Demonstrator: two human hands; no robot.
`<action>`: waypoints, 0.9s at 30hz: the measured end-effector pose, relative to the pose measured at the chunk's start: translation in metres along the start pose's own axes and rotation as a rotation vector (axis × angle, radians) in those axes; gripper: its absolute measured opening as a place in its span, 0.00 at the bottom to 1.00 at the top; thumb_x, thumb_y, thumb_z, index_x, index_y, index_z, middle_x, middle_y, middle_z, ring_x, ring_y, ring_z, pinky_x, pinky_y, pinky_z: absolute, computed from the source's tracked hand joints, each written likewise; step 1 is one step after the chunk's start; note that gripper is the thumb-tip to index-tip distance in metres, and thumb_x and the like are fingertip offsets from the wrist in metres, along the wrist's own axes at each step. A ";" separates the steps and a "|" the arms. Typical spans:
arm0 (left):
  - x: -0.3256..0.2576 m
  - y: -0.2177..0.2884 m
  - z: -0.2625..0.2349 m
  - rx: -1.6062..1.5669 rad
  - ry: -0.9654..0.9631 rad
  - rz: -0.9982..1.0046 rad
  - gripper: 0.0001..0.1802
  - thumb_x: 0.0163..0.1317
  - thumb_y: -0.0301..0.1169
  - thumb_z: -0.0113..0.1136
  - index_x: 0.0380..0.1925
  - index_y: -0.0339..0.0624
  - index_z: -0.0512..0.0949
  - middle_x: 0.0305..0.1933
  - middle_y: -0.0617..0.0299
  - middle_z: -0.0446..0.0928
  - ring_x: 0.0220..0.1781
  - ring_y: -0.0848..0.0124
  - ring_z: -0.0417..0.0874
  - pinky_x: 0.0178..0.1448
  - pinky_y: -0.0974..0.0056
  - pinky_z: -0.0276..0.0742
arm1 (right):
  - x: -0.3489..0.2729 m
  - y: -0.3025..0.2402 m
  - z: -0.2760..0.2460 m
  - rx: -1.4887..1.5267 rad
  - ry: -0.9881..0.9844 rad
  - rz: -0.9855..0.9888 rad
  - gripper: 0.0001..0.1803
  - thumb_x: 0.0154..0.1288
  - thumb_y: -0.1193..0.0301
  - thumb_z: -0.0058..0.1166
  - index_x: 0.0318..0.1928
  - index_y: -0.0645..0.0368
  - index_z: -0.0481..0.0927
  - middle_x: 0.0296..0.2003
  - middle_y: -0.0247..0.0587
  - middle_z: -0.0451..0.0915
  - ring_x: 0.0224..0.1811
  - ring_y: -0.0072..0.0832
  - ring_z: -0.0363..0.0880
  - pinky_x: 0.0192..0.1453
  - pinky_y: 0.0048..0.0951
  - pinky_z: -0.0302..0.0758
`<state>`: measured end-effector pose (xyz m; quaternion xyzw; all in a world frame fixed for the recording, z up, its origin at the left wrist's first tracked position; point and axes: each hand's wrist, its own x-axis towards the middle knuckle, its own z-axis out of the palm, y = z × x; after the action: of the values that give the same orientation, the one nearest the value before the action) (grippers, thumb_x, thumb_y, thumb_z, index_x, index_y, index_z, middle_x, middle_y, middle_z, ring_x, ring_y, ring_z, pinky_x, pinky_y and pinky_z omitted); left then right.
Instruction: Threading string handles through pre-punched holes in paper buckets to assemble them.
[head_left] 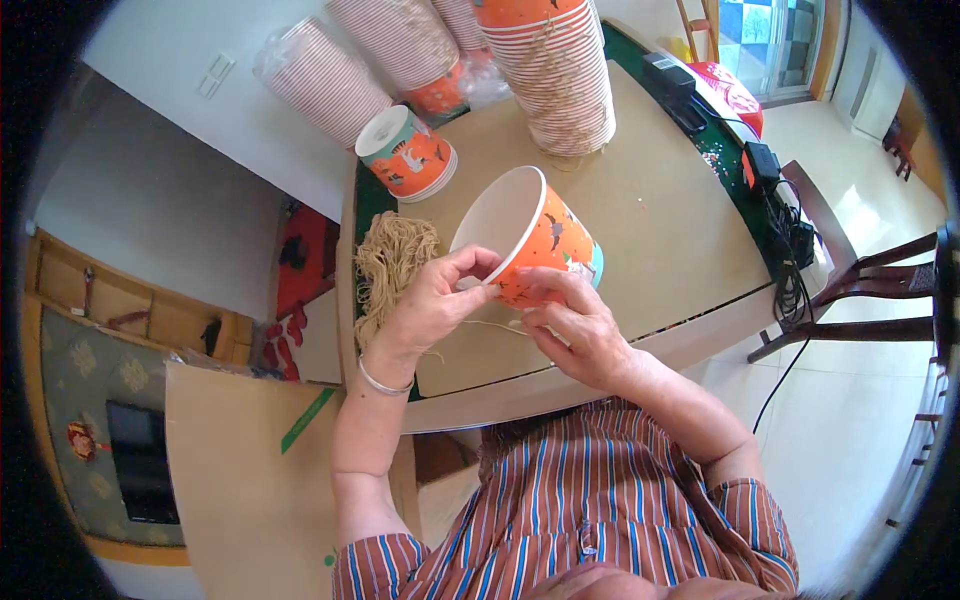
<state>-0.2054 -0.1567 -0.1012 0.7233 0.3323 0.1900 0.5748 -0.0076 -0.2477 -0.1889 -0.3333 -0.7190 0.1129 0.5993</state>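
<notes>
An orange paper bucket (553,232) with a white inside and printed dark birds is tilted over the table, its mouth toward the left. My left hand (432,305) pinches its near rim, thumb outside and fingers reaching inside. My right hand (580,325) is closed against the outer wall close to that rim, fingertips pressed on it. A thin strand of beige twine (492,324) runs below the bucket between my hands. Whether my fingertips also hold twine is hidden. Left of the bucket lies a loose bundle of beige twine (393,262).
A tall nested stack of buckets (565,95) with twine on it stands at the back. A short stack (408,155) sits back left, near plastic-wrapped stacks (325,85). Black adapters and cables (790,245) line the right edge. A cardboard box (250,470) stands left, a dark chair (870,305) right.
</notes>
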 end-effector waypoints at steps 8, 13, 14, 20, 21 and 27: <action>-0.002 -0.001 0.003 -0.068 0.008 0.027 0.16 0.71 0.20 0.55 0.58 0.33 0.77 0.54 0.64 0.80 0.57 0.76 0.80 0.63 0.68 0.76 | -0.005 0.001 -0.001 -0.170 -0.012 -0.054 0.07 0.57 0.81 0.65 0.35 0.62 0.80 0.66 0.51 0.72 0.55 0.43 0.79 0.58 0.45 0.76; 0.000 -0.005 0.000 -0.091 -0.024 0.044 0.17 0.71 0.19 0.56 0.59 0.33 0.77 0.55 0.64 0.79 0.58 0.75 0.79 0.64 0.68 0.76 | -0.003 0.000 0.000 -0.198 -0.011 -0.050 0.06 0.57 0.80 0.65 0.35 0.61 0.81 0.66 0.50 0.72 0.52 0.44 0.80 0.56 0.44 0.76; -0.001 -0.004 0.000 -0.100 -0.016 0.032 0.17 0.71 0.20 0.57 0.59 0.33 0.78 0.54 0.65 0.79 0.58 0.75 0.79 0.64 0.68 0.76 | -0.003 0.000 0.000 -0.212 -0.020 -0.049 0.06 0.57 0.79 0.65 0.35 0.61 0.81 0.66 0.50 0.72 0.50 0.44 0.80 0.55 0.44 0.76; -0.002 0.000 0.004 -0.021 0.022 0.090 0.14 0.71 0.24 0.61 0.55 0.34 0.81 0.48 0.66 0.78 0.53 0.76 0.78 0.61 0.68 0.75 | -0.005 0.000 0.002 -0.288 -0.029 -0.074 0.07 0.55 0.79 0.66 0.35 0.61 0.81 0.66 0.50 0.73 0.47 0.42 0.81 0.54 0.43 0.77; -0.002 0.000 0.005 -0.010 0.034 0.099 0.13 0.71 0.24 0.61 0.54 0.34 0.82 0.46 0.66 0.78 0.52 0.76 0.78 0.60 0.68 0.75 | -0.006 0.002 0.002 -0.290 -0.029 -0.073 0.07 0.55 0.79 0.66 0.35 0.61 0.81 0.66 0.50 0.73 0.47 0.42 0.81 0.54 0.43 0.77; 0.000 0.002 0.005 0.004 0.030 0.102 0.13 0.71 0.24 0.62 0.52 0.34 0.83 0.45 0.66 0.78 0.50 0.76 0.78 0.59 0.69 0.75 | -0.010 0.010 0.004 -0.388 -0.068 -0.178 0.09 0.52 0.74 0.62 0.35 0.61 0.79 0.70 0.50 0.69 0.50 0.37 0.77 0.54 0.41 0.76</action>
<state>-0.2013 -0.1603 -0.1006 0.7377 0.3038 0.2291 0.5578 -0.0069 -0.2454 -0.2039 -0.3736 -0.7736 -0.0698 0.5071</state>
